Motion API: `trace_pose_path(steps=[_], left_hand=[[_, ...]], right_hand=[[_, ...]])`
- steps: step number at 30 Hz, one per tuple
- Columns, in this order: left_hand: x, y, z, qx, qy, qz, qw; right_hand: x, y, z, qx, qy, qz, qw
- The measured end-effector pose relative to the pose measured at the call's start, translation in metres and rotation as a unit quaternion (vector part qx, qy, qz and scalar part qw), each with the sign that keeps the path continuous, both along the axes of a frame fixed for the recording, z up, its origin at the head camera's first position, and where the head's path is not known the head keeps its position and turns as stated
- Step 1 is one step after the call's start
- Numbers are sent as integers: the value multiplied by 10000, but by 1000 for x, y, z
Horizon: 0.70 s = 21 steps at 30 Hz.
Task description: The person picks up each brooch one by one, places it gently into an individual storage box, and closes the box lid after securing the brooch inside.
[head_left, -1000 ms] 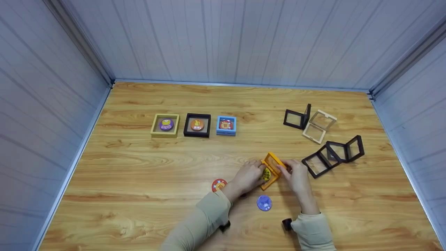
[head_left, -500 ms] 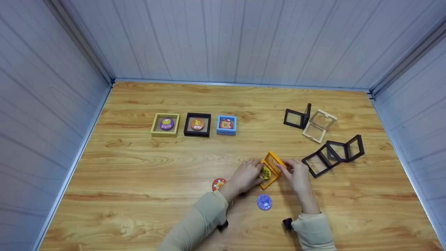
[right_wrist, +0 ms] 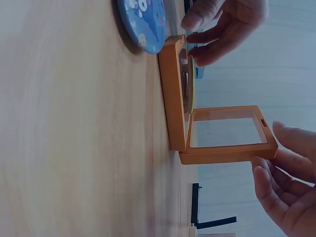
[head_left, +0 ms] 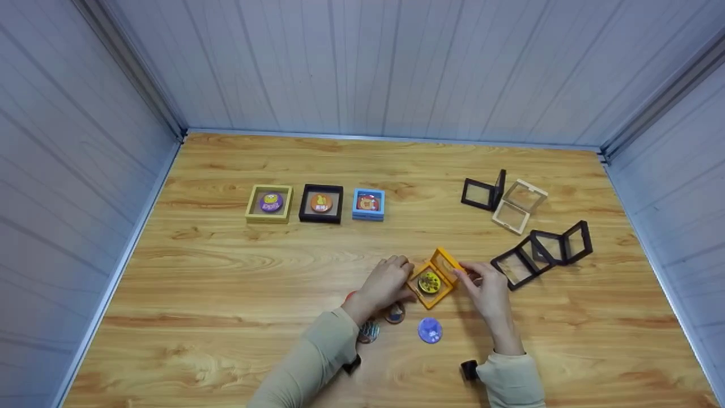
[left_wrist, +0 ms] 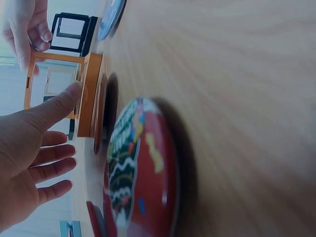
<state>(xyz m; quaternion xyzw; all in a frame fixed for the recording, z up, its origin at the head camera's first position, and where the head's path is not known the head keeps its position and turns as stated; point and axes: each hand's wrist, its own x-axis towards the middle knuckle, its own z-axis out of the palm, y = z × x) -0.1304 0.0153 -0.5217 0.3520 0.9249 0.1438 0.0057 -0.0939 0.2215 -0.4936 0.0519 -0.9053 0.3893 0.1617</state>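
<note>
An orange display frame [head_left: 442, 298] stands unfolded on the table, its lid raised. Inside the lower half lies a round yellow badge [head_left: 429, 282] with dark spots. My right hand [head_left: 490, 294] pinches the raised lid's outer edge between thumb and fingers, as the right wrist view also shows. Just left of the frame is my left hand [head_left: 386, 282], its fingers loosely extended and holding nothing; whether the thumb touches the frame I cannot tell. Under and near the left forearm lie a dark-striped badge [head_left: 369, 332], a brown-rimmed badge [head_left: 395, 313] and a red badge [head_left: 350, 295], mostly hidden.
A purple-blue badge [head_left: 430, 330] lies in front of the frame. Closed frames with badges, yellow [head_left: 251, 205], black [head_left: 302, 206] and blue [head_left: 368, 216], form a row at back left. Several unfolded frames, black [head_left: 510, 282] and cream [head_left: 511, 229], sit at the right.
My left hand has let go of the yellow badge and drawn back leftward, uncovering the frame's lower half and two badges near the forearm. The right hand keeps its hold on the lid.
</note>
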Motion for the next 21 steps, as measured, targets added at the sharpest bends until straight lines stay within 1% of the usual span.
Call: trace_pose_path(steps=[4,8,14,21], left_hand=[[-1,-1,-1,-124,-107,45,9999],[-1,0,-2,-170,-146,79,9997],[-1,1,-3,-14,-165,123,9998],[-2,1,-4,135,-188,80,9997]], right_hand=[[1,1,-1,11,73,2,10000],[1,0,-3,88,155,45,9998],[1,-1,-3,102,199,85,9997],[2,-3,0,200,192,90,9996]])
